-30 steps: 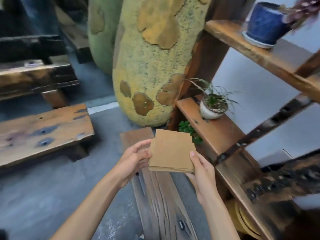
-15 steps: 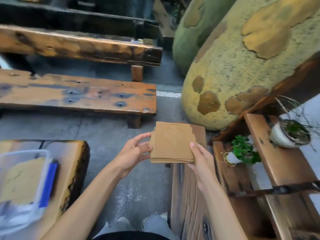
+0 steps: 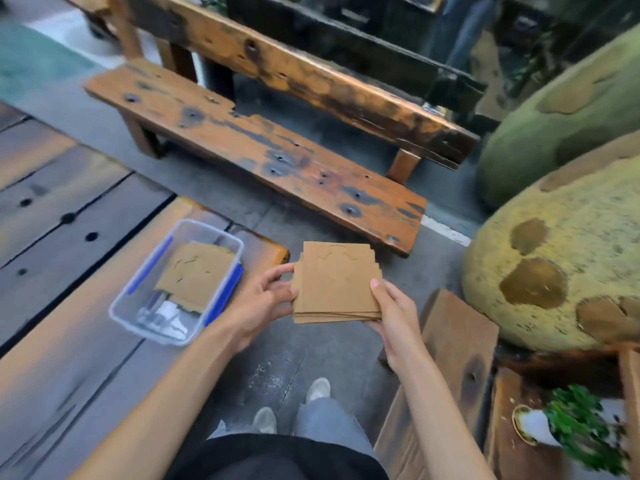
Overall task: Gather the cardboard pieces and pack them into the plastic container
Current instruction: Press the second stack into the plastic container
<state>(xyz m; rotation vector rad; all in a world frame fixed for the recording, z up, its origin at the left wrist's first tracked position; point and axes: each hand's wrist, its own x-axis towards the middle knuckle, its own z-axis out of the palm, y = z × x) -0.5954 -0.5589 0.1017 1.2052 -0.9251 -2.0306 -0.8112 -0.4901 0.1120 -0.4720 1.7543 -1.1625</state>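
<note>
**Desk:** What are the hands doing?

**Photographer:** Both grip one stack of cardboard pieces (image 3: 336, 282) at waist height. The left hand (image 3: 263, 299) pinches the stack's left edge, fingers curled on top. The right hand (image 3: 394, 313) cups the lower right corner, thumb pressed flat across the top sheet. Held from two sides like that, the loose sheets look squared up so none slides out.

**Desk:** And the box?

**Photographer:** The plastic container (image 3: 178, 282), clear with blue side clips, sits open on the plank surface (image 3: 69, 271) just left of the left hand. One cardboard sheet (image 3: 195, 277) already lies in it, slightly askew, over some small pale items I cannot make out.

**Desk:** So how far along?

**Photographer:** My reading: gathering is done or nearly so, and packing this stack is not yet done. It hangs over the concrete floor (image 3: 311, 358), above the person's shoes, not over the container.

**Desk:** Surroundings?

**Photographer:** A worn wooden bench (image 3: 263, 157) beyond, a large mottled yellow form (image 3: 561, 258) at right, and a blurred potted plant (image 3: 581, 427) lower right.

**Desk:** Any risk?

**Photographer:** The stack looks nearly as wide as the container, so it probably needs lining up.
</note>
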